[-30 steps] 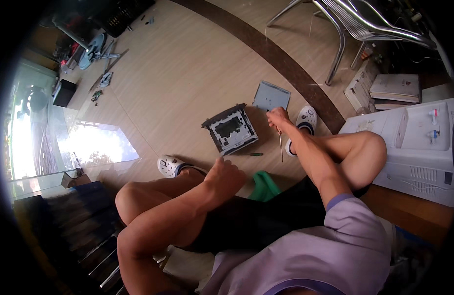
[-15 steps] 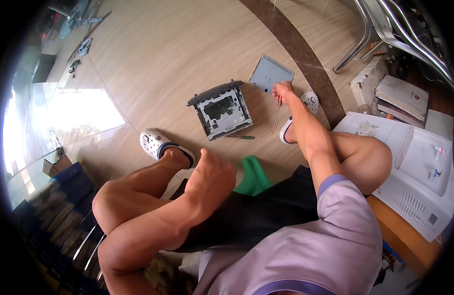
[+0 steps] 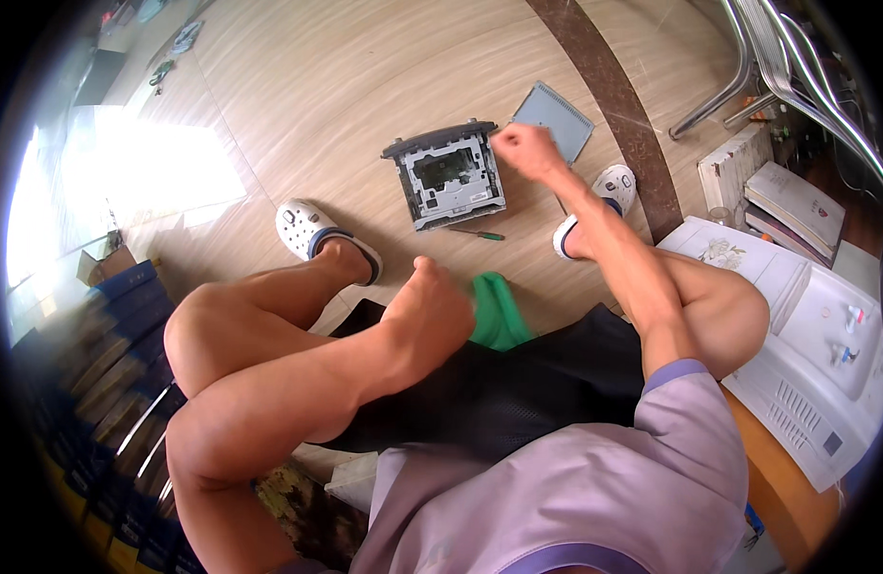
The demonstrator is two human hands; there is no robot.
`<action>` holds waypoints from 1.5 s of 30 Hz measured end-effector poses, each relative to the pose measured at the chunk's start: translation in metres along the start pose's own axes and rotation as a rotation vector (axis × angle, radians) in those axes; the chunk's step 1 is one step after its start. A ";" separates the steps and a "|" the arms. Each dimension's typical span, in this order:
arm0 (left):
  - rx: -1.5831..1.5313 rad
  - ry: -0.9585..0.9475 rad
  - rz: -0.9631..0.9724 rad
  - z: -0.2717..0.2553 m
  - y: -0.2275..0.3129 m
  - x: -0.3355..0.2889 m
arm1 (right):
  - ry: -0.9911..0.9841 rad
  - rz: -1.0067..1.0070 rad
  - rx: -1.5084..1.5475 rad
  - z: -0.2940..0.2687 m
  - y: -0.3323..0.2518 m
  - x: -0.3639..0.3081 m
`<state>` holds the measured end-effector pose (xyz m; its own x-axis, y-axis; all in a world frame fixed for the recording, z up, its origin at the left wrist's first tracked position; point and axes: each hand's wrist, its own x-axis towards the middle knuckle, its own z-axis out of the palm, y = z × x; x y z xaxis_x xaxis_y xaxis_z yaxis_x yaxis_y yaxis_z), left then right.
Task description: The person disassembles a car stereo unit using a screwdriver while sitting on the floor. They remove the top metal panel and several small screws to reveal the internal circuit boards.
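A boxy metal unit (image 3: 460,182), looking like a car stereo with a dark front panel and exposed innards, lies on the floor between my feet. My right hand (image 3: 527,150), slightly blurred, is at the end of its front panel; the fingers are curled and whatever they hold is hidden. A grey slotted metal plate (image 3: 559,113) lies partly behind that hand. Part of a screwdriver shaft (image 3: 562,205) shows beside my forearm. A small green-handled screwdriver (image 3: 489,235) lies below the unit. Over my lap, my left hand (image 3: 427,316) is closed, its fingers mostly hidden.
White clogs (image 3: 312,230) are on my feet. A green object (image 3: 500,311) sits between my legs. To the right are a white water-dispenser body (image 3: 814,354), stacked books (image 3: 795,206) and metal chair legs (image 3: 719,115). Dark blue boxes (image 3: 126,297) stand at the left.
My right hand has left the red-handled screwdriver on the floor and moved left to the unit's corner. The whole view has shifted slightly. My left hand stays over my lap.
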<state>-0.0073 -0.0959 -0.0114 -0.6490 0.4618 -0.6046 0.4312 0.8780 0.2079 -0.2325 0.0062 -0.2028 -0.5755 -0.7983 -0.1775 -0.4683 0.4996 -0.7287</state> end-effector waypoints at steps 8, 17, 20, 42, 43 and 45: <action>-0.109 0.247 -0.200 -0.024 -0.087 -0.015 | -0.495 -0.016 -0.529 0.072 -0.026 -0.015; -0.363 0.234 -0.630 -0.035 -0.143 -0.060 | -0.414 -0.078 -0.339 0.049 -0.024 0.006; -0.430 0.230 -0.620 -0.028 -0.142 -0.070 | -0.402 -0.082 -0.321 0.030 -0.048 0.007; -0.278 0.171 -0.427 -0.023 -0.107 -0.035 | -0.419 0.681 -0.119 -0.067 0.070 -0.060; -0.286 0.139 -0.434 -0.025 -0.107 -0.033 | -0.422 0.684 -0.114 -0.062 0.069 -0.057; -0.291 0.107 -0.433 -0.026 -0.108 -0.028 | -0.442 0.718 -0.167 -0.052 0.070 -0.052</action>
<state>-0.0518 -0.2007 0.0031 -0.7958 0.0464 -0.6037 -0.0720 0.9827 0.1705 -0.2700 0.1004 -0.2098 -0.4729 -0.3097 -0.8249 -0.2030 0.9493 -0.2400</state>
